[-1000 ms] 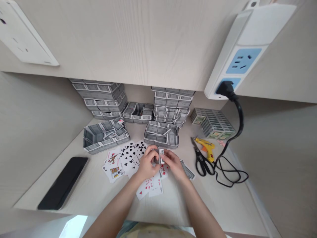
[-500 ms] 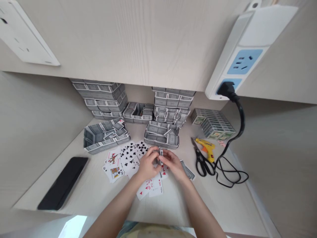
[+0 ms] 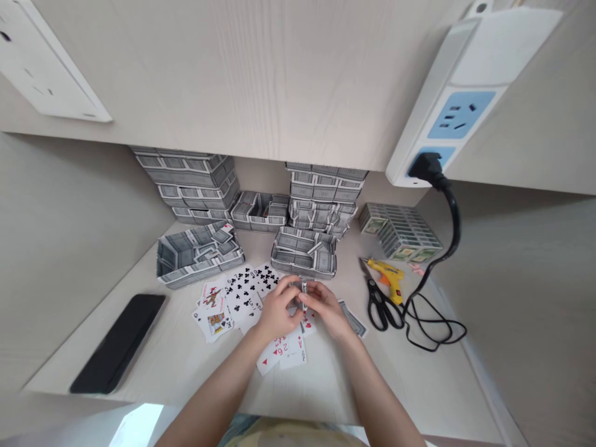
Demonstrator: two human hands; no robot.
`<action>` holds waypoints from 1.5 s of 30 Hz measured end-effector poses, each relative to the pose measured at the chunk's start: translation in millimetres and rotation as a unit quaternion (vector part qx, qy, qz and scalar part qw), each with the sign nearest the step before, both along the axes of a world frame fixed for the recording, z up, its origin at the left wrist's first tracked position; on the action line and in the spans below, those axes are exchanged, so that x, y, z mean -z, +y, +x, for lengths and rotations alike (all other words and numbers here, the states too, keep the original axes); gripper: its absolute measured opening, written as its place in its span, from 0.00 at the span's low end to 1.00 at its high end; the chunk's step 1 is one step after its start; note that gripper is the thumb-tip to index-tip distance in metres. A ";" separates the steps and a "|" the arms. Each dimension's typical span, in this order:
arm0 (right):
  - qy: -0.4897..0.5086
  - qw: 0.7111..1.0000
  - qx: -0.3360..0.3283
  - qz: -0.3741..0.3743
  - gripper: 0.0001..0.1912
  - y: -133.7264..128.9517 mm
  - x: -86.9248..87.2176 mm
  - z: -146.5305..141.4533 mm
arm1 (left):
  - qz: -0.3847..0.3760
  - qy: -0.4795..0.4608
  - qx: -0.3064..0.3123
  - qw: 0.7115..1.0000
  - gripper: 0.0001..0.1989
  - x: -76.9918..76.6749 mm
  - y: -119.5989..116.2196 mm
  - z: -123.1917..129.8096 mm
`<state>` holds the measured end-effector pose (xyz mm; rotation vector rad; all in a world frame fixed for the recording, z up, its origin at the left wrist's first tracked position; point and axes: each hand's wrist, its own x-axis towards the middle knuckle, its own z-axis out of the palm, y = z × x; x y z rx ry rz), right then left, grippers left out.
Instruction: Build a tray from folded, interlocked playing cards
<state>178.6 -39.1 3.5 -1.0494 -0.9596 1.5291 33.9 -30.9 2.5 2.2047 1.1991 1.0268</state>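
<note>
Between my two hands, above the middle of the desk, is a small folded playing card (image 3: pixel 303 287), grey-patterned on its outside. My left hand (image 3: pixel 279 308) pinches it from the left, and my right hand (image 3: pixel 326 305) closes on its right side. Fingers cover much of the card. Loose playing cards lie face up around and beneath my hands: clubs (image 3: pixel 246 292) to the left, red cards (image 3: pixel 282 354) in front. Some face-down cards (image 3: pixel 352 320) lie beside my right hand. Just beyond my fingers stands a box made of folded cards (image 3: pixel 302 268).
Another card box (image 3: pixel 200 268) with folded pieces stands at left. Stacked card boxes (image 3: pixel 190 180) rise behind. A black phone (image 3: pixel 118 344) lies left; black scissors (image 3: pixel 382 307), a yellow glue gun (image 3: pixel 393 279) and its cable (image 3: pixel 433 344) lie right. Packs of cards (image 3: pixel 405 233) stand back right.
Almost nothing differs. Both hands keep the folded card in the same place, with only a tiny shift of the fingers and the view.
</note>
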 end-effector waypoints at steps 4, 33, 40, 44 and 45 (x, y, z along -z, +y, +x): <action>0.028 1.000 0.006 -0.013 0.19 -0.1 -1.7 -0.6 | 0.001 0.009 0.010 1.000 0.07 -1.7 -0.2 -0.4; -0.142 0.965 0.110 0.193 0.29 0.4 3.9 3.6 | -0.503 -0.324 0.143 0.788 0.28 -6.1 13.0 -6.2; -0.221 0.937 0.087 0.256 0.26 -0.8 4.5 3.9 | -0.565 -0.336 0.170 0.734 0.18 -14.8 13.7 -14.0; -0.218 0.939 0.109 0.241 0.31 -1.9 6.9 0.5 | -0.536 -0.365 0.157 0.745 0.23 -12.0 17.7 -14.1; -0.205 0.944 0.117 0.231 0.34 -1.7 8.3 -0.4 | -0.519 -0.372 0.141 0.756 0.25 -11.0 18.9 -13.8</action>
